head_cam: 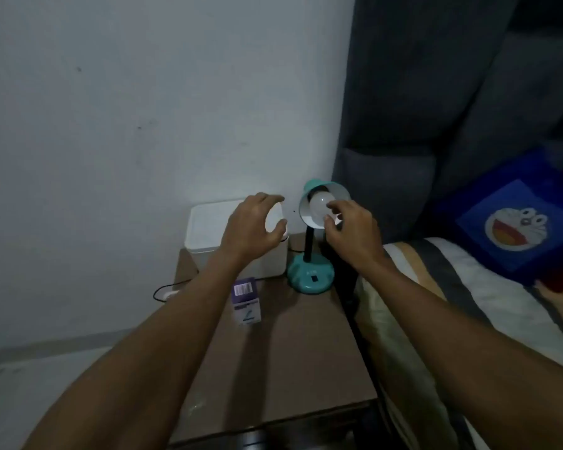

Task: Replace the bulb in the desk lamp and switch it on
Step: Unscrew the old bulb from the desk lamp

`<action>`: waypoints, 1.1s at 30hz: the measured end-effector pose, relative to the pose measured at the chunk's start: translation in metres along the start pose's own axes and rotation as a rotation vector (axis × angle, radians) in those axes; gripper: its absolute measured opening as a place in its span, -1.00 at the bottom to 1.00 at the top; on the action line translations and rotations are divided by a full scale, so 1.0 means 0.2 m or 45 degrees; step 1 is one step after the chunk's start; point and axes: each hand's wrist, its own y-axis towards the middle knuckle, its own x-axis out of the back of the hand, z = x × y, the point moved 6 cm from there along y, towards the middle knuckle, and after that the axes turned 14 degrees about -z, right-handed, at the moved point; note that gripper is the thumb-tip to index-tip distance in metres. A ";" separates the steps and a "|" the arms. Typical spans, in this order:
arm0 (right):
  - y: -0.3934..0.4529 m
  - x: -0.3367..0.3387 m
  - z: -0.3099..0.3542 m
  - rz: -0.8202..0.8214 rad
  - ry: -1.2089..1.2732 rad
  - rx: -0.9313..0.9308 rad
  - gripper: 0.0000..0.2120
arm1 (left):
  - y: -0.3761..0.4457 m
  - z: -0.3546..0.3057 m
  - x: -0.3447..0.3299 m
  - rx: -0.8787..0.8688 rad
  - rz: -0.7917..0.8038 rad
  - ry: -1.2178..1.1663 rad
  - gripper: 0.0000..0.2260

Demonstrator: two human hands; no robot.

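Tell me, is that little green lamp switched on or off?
Off. The bulb inside the lamp shade looks dull white with no glow, and the room is dim. The right hand has its fingers on the bulb.

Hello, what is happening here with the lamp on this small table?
A person is working on the bulb in a teal desk lamp that stands on a brown bedside table. The right hand has its fingertips on the bulb inside the shade. The left hand is open and holds nothing, in front of a white box. A small purple and white carton stands on the table. The bulb is unlit.
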 end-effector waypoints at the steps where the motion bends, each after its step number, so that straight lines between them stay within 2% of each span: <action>1: 0.01 -0.01 -0.03 -0.017 0.006 -0.015 -0.69 | 0.00 0.00 -0.05 -0.028 0.023 -0.031 -0.51; 7: 0.06 -0.09 -0.13 0.012 0.016 -0.116 -0.57 | 0.05 -0.03 -0.28 -0.053 0.150 -0.205 -0.11; 11: 0.11 -0.15 -0.14 0.044 0.064 -0.160 -0.51 | 0.10 -0.02 -0.43 -0.080 0.296 -0.262 0.05; 14: 0.15 -0.20 -0.14 0.046 0.109 -0.204 -0.54 | 0.12 0.02 -0.52 -0.094 0.330 -0.273 0.06; 21: 0.18 -0.26 -0.17 -0.027 0.272 -0.311 -0.59 | 0.12 0.08 -0.59 -0.164 0.263 -0.293 -0.02; 24: 0.17 -0.29 -0.16 -0.024 0.174 -0.249 -0.55 | 0.11 0.10 -0.61 -0.166 0.256 -0.305 -0.01; 30: 0.11 -0.33 -0.11 0.044 -0.113 0.018 -0.48 | 0.12 0.11 -0.60 -0.172 0.252 -0.347 -0.03; 33: 0.10 -0.33 -0.14 -0.007 0.013 -0.107 -0.38 | 0.12 0.11 -0.59 -0.166 0.246 -0.346 -0.04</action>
